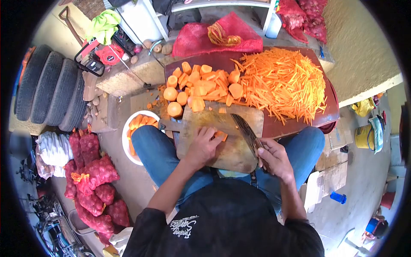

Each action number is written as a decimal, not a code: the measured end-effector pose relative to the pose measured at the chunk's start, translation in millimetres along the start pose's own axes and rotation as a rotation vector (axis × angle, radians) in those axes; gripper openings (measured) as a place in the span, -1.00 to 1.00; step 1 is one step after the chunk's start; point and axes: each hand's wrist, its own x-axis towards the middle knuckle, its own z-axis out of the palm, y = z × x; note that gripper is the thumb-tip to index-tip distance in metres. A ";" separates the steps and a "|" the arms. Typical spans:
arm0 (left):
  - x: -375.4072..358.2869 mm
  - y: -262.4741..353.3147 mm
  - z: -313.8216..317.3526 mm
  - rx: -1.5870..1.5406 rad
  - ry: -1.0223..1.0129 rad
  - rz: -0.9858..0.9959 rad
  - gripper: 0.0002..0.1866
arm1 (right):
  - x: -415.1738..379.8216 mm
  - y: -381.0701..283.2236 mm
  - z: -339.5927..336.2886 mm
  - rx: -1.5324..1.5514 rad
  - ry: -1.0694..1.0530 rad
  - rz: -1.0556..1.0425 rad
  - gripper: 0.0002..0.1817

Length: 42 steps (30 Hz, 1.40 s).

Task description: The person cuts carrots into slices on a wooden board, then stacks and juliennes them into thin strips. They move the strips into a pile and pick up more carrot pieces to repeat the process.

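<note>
My left hand (203, 147) is on the wooden cutting board (235, 156), its fingers closed over a piece of carrot (221, 135) that shows past the fingertips. In my right hand (274, 157) is a knife (245, 130), gripped by its handle, the dark blade angled up and left over the board's right side. The blade is apart from the carrot piece. Beyond the board, chunks of peeled carrot (201, 88) lie on a reddish-brown table (274, 124). To their right rises a big heap of carrot sticks (284, 83).
A white bucket (136, 159) of carrot pieces stands by my left knee. Red mesh sacks (96, 192) of produce and several tyres (51, 88) are at the left. A red mesh bag (192, 40) lies behind the table. A yellow bucket (363, 137) stands at the right.
</note>
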 end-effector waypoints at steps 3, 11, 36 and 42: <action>-7.3 7.4 -0.8 -0.021 0.047 -0.085 -0.63 | -8.2 13.8 9.7 -0.008 -0.009 -0.058 -0.60; 2.2 9.6 -5.9 0.023 0.045 -0.166 -0.59 | -0.2 20.2 23.2 -0.069 -0.105 0.023 -0.61; -3.2 6.5 0.9 0.013 0.157 -0.314 -0.66 | -10.5 15.5 28.9 -0.024 -0.063 -0.004 -0.60; -12.2 1.8 -1.0 0.000 0.100 -0.309 -0.68 | -13.0 0.9 19.2 -0.230 -0.121 -0.030 -0.61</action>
